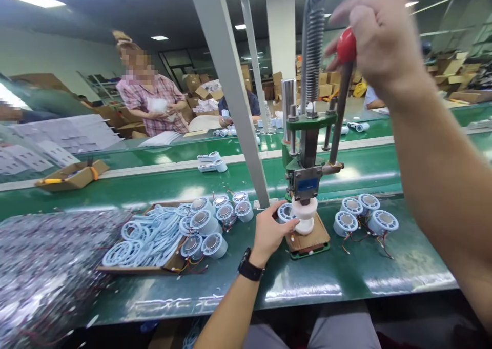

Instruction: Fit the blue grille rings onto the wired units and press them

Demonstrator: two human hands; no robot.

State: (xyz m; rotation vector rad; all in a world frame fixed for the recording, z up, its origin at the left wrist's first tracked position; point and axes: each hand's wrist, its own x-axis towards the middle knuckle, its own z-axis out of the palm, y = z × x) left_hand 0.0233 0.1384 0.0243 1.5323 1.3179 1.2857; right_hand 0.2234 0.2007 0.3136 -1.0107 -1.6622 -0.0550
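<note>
My left hand (268,232), with a black watch on its wrist, has thumb and fingers closed around a light-blue round motor housing (285,213) beside the press. My right hand (378,41), blurred, is raised at the red ball knob (346,45) of the press lever, its fingers curled past the knob. The green hand press (307,180) has a tall spring on top. Its white round pressing block (305,208) sits just over a lower white block (305,227) on a brown base plate (313,240).
Several housings with wires stand right (383,221) and left (203,222) of the press. A cardboard tray holds light-blue rings (149,236). Wrapped parts (49,267) are piled far left. A grey post (234,82) rises behind the bench. Across the line stands a co-worker (151,103).
</note>
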